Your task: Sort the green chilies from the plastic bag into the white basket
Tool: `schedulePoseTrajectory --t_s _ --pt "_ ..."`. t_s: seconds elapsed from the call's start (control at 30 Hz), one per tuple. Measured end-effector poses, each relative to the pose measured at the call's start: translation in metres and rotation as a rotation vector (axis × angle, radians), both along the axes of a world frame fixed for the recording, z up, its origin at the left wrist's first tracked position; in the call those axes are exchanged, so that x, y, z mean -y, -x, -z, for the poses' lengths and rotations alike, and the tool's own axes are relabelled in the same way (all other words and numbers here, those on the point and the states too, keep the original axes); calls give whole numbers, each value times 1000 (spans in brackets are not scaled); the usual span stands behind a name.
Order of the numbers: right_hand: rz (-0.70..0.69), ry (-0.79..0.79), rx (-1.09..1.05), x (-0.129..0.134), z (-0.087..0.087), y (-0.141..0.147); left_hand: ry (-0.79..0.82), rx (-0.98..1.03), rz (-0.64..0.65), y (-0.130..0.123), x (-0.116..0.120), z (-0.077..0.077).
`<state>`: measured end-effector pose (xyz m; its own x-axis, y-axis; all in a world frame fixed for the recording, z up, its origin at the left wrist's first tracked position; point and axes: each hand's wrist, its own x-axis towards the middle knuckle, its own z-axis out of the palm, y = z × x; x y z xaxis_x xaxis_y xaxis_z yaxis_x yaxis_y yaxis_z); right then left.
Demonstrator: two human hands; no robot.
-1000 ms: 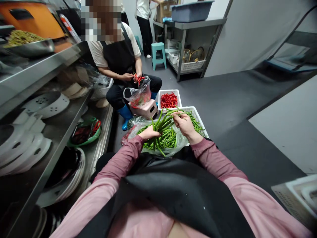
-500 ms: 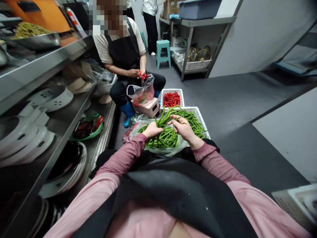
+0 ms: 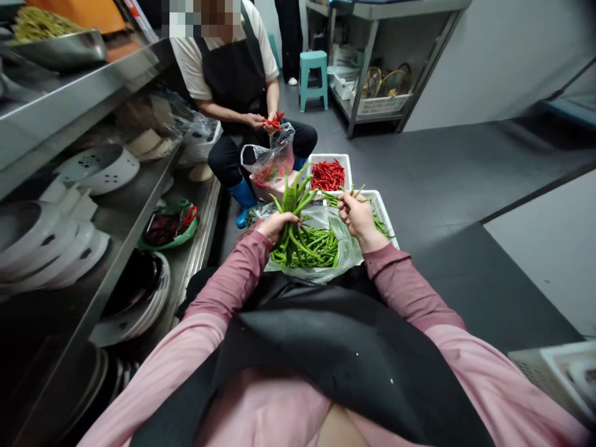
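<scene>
A bunch of long green chili peppers stands upright in my left hand, whose fingers are closed round its lower part. My right hand is apart from the bunch, to its right, with fingers pinched; thin green pieces show at the fingertips, apparently a chili pepper, partly hidden. Under my left hand lies an open clear plastic bag full of loose green chili peppers. Behind my right hand stands a white basket, also holding green chili peppers, largely covered by the hand.
Across from me a seated person holds red chili peppers over a plastic bag. A white basket of red chili peppers sits on the floor. Metal shelving with dishes runs along my left. A teal stool stands farther back.
My hands have moved apart: the right has gone right, away from the bunch, and the left has raised the bunch more upright. The view has tipped slightly downward.
</scene>
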<state>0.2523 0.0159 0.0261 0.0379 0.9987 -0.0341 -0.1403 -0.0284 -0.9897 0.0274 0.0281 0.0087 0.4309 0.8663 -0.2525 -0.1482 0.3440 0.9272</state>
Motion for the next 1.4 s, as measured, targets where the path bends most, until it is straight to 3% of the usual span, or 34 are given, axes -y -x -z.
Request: schedulePoseTrajectory --t_s 0.07,0.17,0.3,0.4,0.6,0.7,0.8,0.87,0.97,1.07,1.13,1.27,1.4 --pt "-141 215 -224 5 5 -1 69 162 43 17 -11 -7" --pt "-299 387 -343 20 22 9 103 277 45 43 -28 -17" --pt "-309 356 -296 31 39 29 144 343 -173 72 -45 -29" --pt "-276 247 -235 22 32 42 151 378 -265 81 -46 -36" --pt "-436 58 63 -4 4 81 184 332 -160 55 -25 -26" --pt "-432 -75 303 -9 4 91 223 321 -101 42 -18 -19" --pt "-390 -192 459 -10 10 83 225 337 -93 43 -18 -14" --pt "-342 -149 460 -11 13 71 197 358 -127 47 -19 -11" --pt "-284 27 253 -10 12 56 175 377 -186 52 -18 -6" --pt "-340 93 37 -6 4 55 204 383 -168 46 -14 1" --pt "-378 94 8 -5 -2 59 231 382 -126 38 -11 5" --pt "-338 3 168 -10 -10 64 268 358 -37 25 -7 7" --pt "-165 -305 557 -14 -8 66 266 337 1 17 -5 6"
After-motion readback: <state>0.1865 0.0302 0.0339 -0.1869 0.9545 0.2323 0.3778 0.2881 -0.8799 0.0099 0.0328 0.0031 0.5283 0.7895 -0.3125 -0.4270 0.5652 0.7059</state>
